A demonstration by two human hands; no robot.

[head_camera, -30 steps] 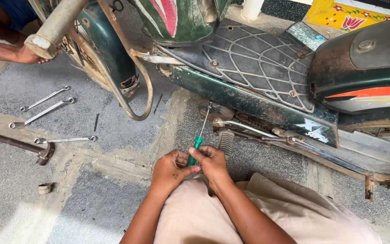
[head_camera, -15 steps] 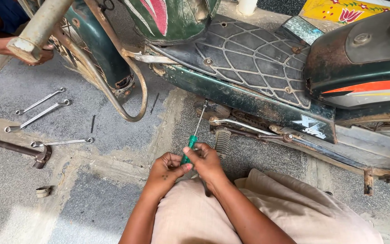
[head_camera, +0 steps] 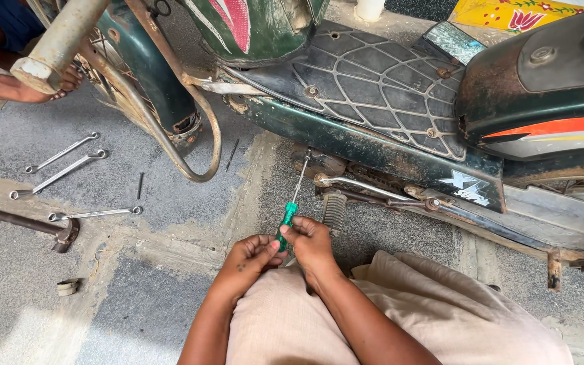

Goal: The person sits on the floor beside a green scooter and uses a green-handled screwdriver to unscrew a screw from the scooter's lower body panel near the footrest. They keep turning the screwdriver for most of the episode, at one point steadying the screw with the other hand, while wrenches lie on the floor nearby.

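Both hands grip one green-handled screwdriver (head_camera: 290, 213): the left hand (head_camera: 250, 259) pinches the butt of the handle, the right hand (head_camera: 313, 241) closes around it just beside. Its shaft slants up to a fitting under the dark green scooter (head_camera: 373, 94), beside the kick lever (head_camera: 363, 184). Farther left, three spanners (head_camera: 62, 174) lie on the pavement.

A white sticker (head_camera: 466, 187) with angular lettering sits on the dark green side panel of the scooter (head_camera: 373, 145), low down and right of centre. At the top right edge lies a yellow painted sign (head_camera: 508, 11), flat and tilted, with red and green flower motifs. No packages or screens show.
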